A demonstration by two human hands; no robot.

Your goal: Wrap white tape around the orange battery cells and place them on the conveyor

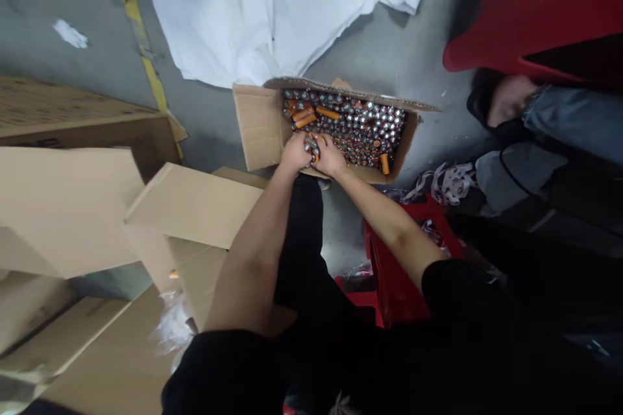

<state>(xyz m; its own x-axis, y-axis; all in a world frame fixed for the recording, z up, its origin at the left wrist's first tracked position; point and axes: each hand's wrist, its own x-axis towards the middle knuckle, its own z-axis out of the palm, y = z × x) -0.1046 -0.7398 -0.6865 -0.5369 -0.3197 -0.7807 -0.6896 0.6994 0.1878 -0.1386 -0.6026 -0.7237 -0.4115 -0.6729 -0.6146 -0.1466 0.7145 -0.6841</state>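
An open cardboard box (pixel 263 126) on the floor is filled with batteries (pixel 357 123), most standing on end with their metal ends up. A few orange batteries (pixel 328 113) lie on their sides on top. At the box's near left corner, my left hand (pixel 295 152) and my right hand (pixel 329 157) are close together. Between them they press a small cluster of batteries (pixel 311 146), fingers curled around it from both sides. The fingertips are partly hidden among the batteries.
White sheeting (pixel 272 13) lies beyond the box. Opened cartons (pixel 195 201) crowd the left side. A red stool (pixel 394 272) stands near my right arm, and a red chair (pixel 545 26) is at upper right. Another person's foot (pixel 509 100) rests to the right.
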